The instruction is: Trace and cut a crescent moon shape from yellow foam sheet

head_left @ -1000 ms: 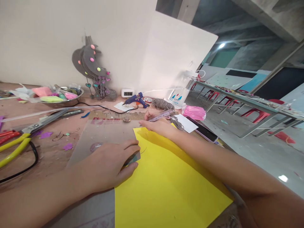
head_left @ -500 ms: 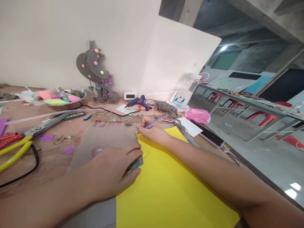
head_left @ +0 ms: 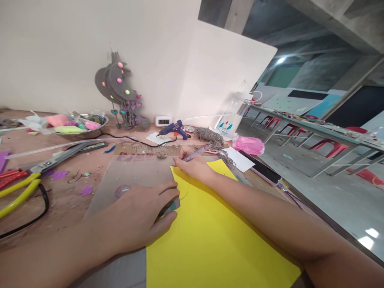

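Observation:
A large yellow sheet [head_left: 216, 236] lies in front of me on a grey mat [head_left: 105, 192]. My right hand [head_left: 193, 165], fingers closed around a pale purple pen [head_left: 196, 153], is at the sheet's far left corner with the pen's tip hidden by the fingers. My left hand [head_left: 141, 216] rests flat with its fingers spread over the sheet's left edge. Beneath its fingers shows part of a grey and teal flat piece [head_left: 172, 206], mostly covered. A thin curved line is visible on the yellow surface beside the fingertips.
Scissors [head_left: 57, 160] with red handles and yellow-handled pliers [head_left: 30, 188] lie left. A metal bowl [head_left: 103, 122], glue gun [head_left: 171, 130], small clock [head_left: 163, 121], grey yarn [head_left: 208, 135], clear bottle [head_left: 231, 118] and phone [head_left: 265, 170] line the back and right.
Both hands, the pen and the yellow sheet keep nearly the same places. The whole view has shifted slightly.

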Demonstrator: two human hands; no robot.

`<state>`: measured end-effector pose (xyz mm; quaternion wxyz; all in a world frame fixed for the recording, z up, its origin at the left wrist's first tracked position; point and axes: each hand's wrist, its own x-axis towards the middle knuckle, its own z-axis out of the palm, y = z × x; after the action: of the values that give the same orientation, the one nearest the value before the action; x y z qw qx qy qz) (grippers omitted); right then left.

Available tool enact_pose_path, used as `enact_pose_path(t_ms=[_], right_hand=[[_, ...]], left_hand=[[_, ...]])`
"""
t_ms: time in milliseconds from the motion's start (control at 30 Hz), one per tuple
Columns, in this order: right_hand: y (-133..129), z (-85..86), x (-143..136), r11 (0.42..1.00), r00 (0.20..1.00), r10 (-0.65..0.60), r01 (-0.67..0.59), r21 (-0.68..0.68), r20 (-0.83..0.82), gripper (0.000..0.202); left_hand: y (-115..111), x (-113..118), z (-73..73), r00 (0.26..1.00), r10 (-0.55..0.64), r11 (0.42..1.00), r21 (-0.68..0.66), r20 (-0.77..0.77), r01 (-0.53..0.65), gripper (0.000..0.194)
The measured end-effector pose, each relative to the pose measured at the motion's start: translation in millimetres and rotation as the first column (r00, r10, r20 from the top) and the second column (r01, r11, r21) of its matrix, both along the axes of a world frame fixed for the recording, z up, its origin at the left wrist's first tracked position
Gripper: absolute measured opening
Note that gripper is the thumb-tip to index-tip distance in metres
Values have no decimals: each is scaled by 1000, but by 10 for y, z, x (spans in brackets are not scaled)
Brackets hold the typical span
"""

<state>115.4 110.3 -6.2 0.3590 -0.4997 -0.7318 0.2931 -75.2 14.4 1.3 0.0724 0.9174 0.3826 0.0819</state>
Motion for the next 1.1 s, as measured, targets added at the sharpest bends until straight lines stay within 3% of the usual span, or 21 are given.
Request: enact_pose_path(t_ms=[267, 567, 867, 1100], right_hand=[[-24, 10, -9, 999, 999, 43, -43, 18, 17, 25], [44, -3, 72, 986, 991, -133, 130, 104, 18, 23], [-61, 52, 31, 995, 999, -28, 24, -92, -39, 25], [46, 5, 93, 986, 989, -147, 146, 77, 15, 22]], left_hand=[[1, -3, -16, 1000, -8, 1000, -8, 6, 8, 38], [5, -12, -25, 1000, 10, 1000, -6, -3, -10, 39], [4, 2, 1, 1000, -2, 1000, -23, 31, 3, 39], [-11, 1, 7, 1000, 2, 1000, -26, 18, -1, 39]])
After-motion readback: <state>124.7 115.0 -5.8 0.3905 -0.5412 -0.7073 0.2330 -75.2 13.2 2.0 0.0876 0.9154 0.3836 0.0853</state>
